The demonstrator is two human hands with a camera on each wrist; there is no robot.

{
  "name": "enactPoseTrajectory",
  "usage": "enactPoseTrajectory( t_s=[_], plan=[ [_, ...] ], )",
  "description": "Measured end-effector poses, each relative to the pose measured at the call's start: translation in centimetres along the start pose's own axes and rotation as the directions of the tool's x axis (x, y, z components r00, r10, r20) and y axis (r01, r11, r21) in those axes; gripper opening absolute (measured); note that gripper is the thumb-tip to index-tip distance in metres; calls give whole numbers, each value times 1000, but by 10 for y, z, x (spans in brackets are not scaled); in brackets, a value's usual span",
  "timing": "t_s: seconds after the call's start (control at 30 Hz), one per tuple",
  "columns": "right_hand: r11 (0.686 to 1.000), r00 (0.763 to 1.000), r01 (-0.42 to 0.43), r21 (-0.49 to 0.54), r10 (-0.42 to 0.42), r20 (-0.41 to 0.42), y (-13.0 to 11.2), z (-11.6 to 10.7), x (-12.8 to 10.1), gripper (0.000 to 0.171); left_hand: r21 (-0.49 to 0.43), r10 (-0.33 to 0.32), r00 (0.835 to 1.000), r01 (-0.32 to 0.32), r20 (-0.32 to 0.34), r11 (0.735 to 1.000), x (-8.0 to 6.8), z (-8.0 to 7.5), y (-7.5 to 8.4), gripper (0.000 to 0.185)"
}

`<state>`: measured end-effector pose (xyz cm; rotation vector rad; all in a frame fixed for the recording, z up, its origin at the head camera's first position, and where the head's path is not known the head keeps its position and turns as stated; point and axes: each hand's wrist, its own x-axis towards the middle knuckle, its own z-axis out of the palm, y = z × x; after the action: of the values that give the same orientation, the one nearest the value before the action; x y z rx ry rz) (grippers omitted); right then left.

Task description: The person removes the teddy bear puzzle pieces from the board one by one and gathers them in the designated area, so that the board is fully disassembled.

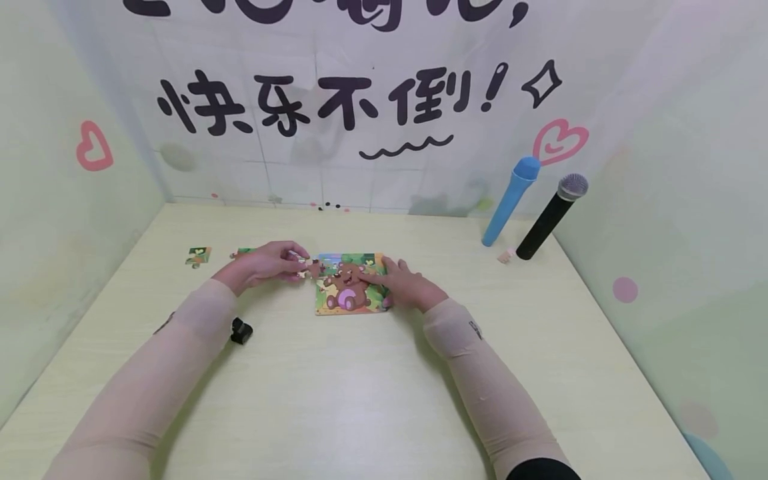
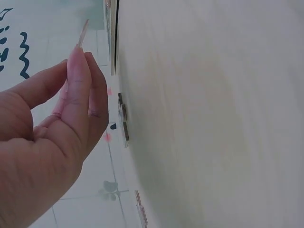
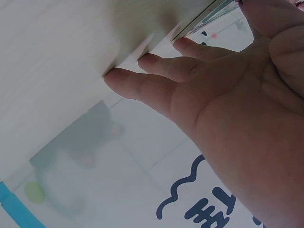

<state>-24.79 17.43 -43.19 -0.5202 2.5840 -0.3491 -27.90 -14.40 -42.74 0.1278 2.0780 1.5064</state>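
In the head view, one bear puzzle board (image 1: 350, 285) lies flat near the middle of the pale desk (image 1: 372, 393). The left hand (image 1: 264, 264) is at 9 o'clock of the board, and its fingers (image 1: 298, 254) pinch one small puzzle piece (image 1: 313, 269) just at the left edge of the board. The right hand (image 1: 406, 283) is at 3 o'clock, with its fingers spread and lying flat on the right side of the board. Two loose pieces lie on the desk at 9 to 10 o'clock of the board: one piece (image 1: 198, 256) well apart to the left, and one more (image 1: 242, 253) partly hidden behind the left hand. One small black object (image 1: 241, 331) stands near the left forearm. At 2 o'clock, two microphones lean against the wall: one blue microphone (image 1: 511, 200) and one black microphone (image 1: 552, 216). One small pinkish thing (image 1: 506, 255) lies between their bases; what it is, I cannot tell.

In the left wrist view, the left hand (image 2: 42, 142) shows its fingers (image 2: 80, 95) pressed together, and a thin edge of the piece (image 2: 84, 31) stands out above the fingertips at 12 o'clock.

In the right wrist view, the right hand (image 3: 228, 109) has three fingers (image 3: 142, 88) visible, straight and slightly spread, with the tips touching the desk (image 3: 61, 52). The edge of the board (image 3: 209, 19) shows at 1 o'clock.
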Motion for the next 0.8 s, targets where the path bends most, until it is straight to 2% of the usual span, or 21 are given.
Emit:
enactPoseTrajectory(
  t_s=[0.47,0.8],
  plan=[
    [1000,1000,-1,2,1,-6,-1,0,0,81,38,-37,999,39,-33,999,-18,-13,-6,36],
    [1000,1000,3,1,-3,-4,0,1,0,81,104,-46,999,46,-4,993,-27,-17,-10,32]
  ],
)
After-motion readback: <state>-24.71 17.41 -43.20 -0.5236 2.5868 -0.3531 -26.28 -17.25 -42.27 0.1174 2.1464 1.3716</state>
